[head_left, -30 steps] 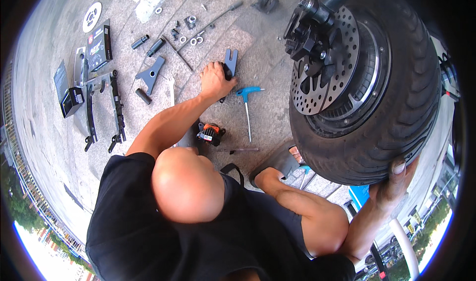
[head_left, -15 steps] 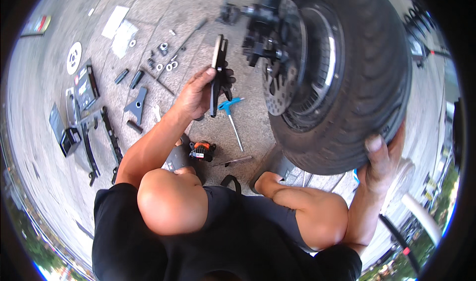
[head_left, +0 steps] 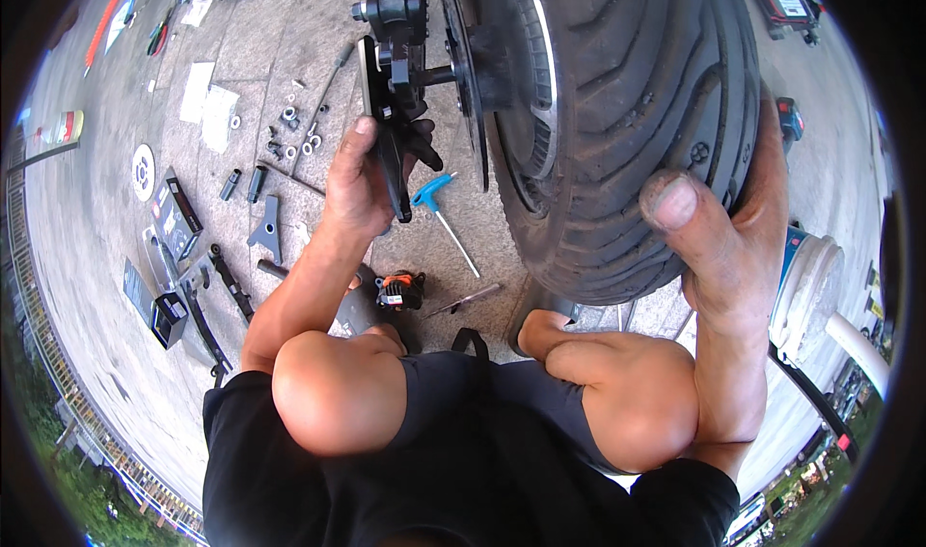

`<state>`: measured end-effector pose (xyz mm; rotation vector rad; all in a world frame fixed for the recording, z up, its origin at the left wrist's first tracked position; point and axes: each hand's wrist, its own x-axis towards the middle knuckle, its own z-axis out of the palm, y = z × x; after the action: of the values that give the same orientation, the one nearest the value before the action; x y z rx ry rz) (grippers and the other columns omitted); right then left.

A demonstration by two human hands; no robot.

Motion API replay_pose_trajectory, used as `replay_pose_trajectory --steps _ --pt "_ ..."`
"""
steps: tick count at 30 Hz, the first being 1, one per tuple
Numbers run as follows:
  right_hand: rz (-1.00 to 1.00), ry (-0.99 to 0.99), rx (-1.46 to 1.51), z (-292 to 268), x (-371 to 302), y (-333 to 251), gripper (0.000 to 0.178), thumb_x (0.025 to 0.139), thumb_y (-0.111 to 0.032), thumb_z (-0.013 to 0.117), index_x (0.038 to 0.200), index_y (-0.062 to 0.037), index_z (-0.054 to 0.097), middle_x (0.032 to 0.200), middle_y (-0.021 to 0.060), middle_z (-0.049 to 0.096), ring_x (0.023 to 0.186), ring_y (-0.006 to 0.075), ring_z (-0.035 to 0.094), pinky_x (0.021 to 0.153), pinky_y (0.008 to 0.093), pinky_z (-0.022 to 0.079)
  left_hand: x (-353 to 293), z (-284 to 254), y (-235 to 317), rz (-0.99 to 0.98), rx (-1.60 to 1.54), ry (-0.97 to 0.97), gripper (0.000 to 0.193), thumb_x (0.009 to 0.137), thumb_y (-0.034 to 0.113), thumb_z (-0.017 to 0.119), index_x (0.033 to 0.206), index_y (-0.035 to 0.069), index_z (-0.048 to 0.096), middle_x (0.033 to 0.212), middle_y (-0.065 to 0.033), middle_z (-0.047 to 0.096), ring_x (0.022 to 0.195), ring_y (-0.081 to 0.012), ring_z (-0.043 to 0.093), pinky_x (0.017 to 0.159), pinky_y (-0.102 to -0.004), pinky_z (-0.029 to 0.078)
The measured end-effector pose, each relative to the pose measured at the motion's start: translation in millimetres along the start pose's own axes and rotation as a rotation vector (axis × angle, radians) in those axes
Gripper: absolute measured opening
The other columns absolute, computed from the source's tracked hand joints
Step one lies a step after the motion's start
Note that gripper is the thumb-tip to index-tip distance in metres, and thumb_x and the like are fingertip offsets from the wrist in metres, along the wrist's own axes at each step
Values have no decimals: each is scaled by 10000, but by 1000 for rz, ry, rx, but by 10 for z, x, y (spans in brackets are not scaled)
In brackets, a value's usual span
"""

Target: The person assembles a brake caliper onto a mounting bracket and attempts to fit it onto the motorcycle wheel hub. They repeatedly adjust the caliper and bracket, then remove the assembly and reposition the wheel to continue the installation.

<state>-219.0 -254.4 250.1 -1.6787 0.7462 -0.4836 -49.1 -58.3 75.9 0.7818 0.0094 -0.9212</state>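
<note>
My left hand (head_left: 352, 185) is closed around a flat black metal bracket (head_left: 391, 166), held upright beside the black axle fittings (head_left: 400, 21) of a wheel. The bracket's upper end meets or overlaps these fittings; whether it touches I cannot tell. On the right, a knobbly black tyre (head_left: 646, 142) fills much of the view, its silver-edged rim and a thin brake disc (head_left: 468, 84) facing left. My right hand (head_left: 728, 243) grips the tyre's near right side, thumb on the tread and fingers mostly hidden behind. Below the bracket lies a blue T-handle hex key (head_left: 431, 192).
An orange-and-black part (head_left: 400, 289) and a thin screwdriver-like tool (head_left: 465, 299) lie between my feet. To the left are washers, dark sleeves (head_left: 257, 182), a three-armed plate (head_left: 265, 231), long black arms (head_left: 203, 311) and boxes (head_left: 178, 209). A white bucket (head_left: 805, 291) stands right.
The bracket in my left hand has come up against the axle fittings. The wheel has turned so its tread faces me more, and my right hand has shifted up along the tyre.
</note>
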Motion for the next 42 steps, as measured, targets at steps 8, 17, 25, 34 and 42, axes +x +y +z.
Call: replay_pose_trajectory --steps 8,17,25,34,42 --pt "69 -23 79 54 -71 -190 1113 621 -368 850 1425 75 221 1274 232 486 1147 309 538 961 366 455 -158 -99 -33 75 201 -20 513 920 300 563 1285 -46 462 1162 -168 606 1049 -236 599 893 -362 483" --pt "66 -40 99 59 -62 -204 1097 624 -355 852 1421 71 230 1262 213 502 1135 284 545 966 357 446 -484 -410 45 -31 520 -127 645 865 427 610 1254 -71 480 1061 -130 615 941 -171 580 797 -287 450" --pt "24 11 54 -24 -31 25 1052 652 -324 836 1417 73 232 1254 206 507 1127 276 547 959 347 447 -584 10 221 -310 280 -243 684 900 391 617 1391 1 346 1239 -143 531 1125 -227 531 910 -452 483" --pt "29 10 59 21 -44 -67 1086 644 -335 838 1429 73 209 1284 225 477 1152 300 531 968 366 444 -426 315 117 -123 422 -128 664 910 317 615 1369 -78 341 1116 -128 543 1058 -213 545 820 -401 554" --pt "-8 -43 -30 -96 -11 48 987 688 -339 808 1407 66 266 1216 206 528 1073 267 579 909 337 479 -389 306 101 -142 298 -76 509 926 253 601 1316 -21 423 1143 -96 527 1126 -213 527 828 -432 555"
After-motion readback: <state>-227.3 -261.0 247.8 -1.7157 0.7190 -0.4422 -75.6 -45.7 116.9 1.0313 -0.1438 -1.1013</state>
